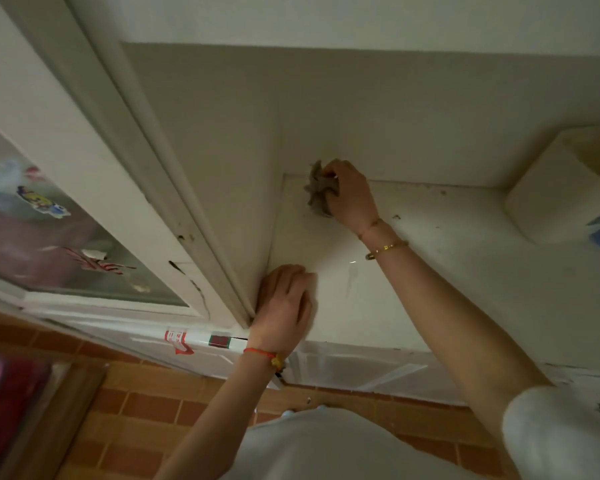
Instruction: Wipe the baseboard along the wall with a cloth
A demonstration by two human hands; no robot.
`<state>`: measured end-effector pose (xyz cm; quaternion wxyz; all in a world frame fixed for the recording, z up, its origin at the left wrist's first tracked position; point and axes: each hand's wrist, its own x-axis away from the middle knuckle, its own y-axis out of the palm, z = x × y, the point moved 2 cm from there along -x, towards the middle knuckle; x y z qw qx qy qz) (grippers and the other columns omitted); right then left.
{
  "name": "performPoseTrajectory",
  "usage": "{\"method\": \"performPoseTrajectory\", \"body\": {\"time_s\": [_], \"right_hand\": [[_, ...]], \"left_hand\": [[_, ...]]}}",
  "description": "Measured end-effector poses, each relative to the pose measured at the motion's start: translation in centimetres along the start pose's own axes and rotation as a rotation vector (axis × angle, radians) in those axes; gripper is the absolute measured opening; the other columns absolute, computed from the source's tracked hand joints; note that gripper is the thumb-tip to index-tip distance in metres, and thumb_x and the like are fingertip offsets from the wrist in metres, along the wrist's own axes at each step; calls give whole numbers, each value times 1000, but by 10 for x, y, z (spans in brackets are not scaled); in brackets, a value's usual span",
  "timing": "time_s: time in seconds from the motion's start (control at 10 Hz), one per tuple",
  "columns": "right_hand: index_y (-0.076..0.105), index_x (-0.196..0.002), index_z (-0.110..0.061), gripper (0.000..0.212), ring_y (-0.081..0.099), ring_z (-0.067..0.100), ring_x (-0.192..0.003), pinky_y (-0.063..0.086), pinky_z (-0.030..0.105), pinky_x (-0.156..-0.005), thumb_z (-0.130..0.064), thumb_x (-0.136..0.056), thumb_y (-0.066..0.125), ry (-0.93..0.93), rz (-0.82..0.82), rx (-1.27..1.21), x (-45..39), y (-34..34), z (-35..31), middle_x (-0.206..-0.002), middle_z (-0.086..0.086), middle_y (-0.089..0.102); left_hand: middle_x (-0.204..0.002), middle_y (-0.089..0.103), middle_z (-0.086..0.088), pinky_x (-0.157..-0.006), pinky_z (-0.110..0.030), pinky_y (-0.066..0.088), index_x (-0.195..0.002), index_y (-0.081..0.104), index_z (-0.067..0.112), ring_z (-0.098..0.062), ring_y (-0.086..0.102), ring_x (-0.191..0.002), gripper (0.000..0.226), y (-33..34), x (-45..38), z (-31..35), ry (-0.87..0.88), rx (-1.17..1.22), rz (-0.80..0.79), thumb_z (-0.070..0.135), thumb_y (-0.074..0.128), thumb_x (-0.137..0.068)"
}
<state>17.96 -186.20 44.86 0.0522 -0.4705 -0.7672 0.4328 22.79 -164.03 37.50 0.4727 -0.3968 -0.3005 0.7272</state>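
Nearest is the left hand (284, 303), lying flat with straight fingers on the white ledge (430, 271), right by the door frame (174, 188). Farther off, the right hand (349, 192) squeezes a crumpled grey cloth (317, 190) (it looks bunched up) and presses it where the ledge meets the wall (361, 109). Small dark crumbs (395, 216) lie near it.

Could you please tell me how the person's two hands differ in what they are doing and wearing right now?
The right hand grips a bunched grey cloth in the far corner where the ledge meets the wall; the left hand holds nothing and rests flat, nearer, beside the door frame. The right wrist has a gold bracelet, the left a red string bracelet. Both arms are bare.
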Motion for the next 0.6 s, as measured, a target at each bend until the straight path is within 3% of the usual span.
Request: {"method": "performPoseTrajectory", "body": {"time_s": [0.4,0.5,0.6], "right_hand": [[57,-116,4,38,54,40,-105,46,41,-88,8,-78,53,-73,-194,91,-53,53,8,-118,24,55],[59,-114,2,37,56,41,-103,48,45,-88,5,-77,57,-94,-195,54,-52,52,10,-115,23,56],[61,-110,1,32,56,41,-100,48,46,-85,-1,-79,61,-112,-89,35,-45,41,18,-111,22,59]], "left_hand": [[-126,60,-10,-108,-39,39,-122,63,10,-31,51,-120,33,4,0,-1,-22,-21,13,16,52,-91],[-125,60,-10,-107,-40,39,-122,63,10,-31,52,-121,34,7,1,-3,14,-29,45,14,52,-90],[-125,60,-9,-107,-41,40,-121,63,11,-31,53,-120,33,7,0,-3,1,-30,52,14,52,-90]]}}
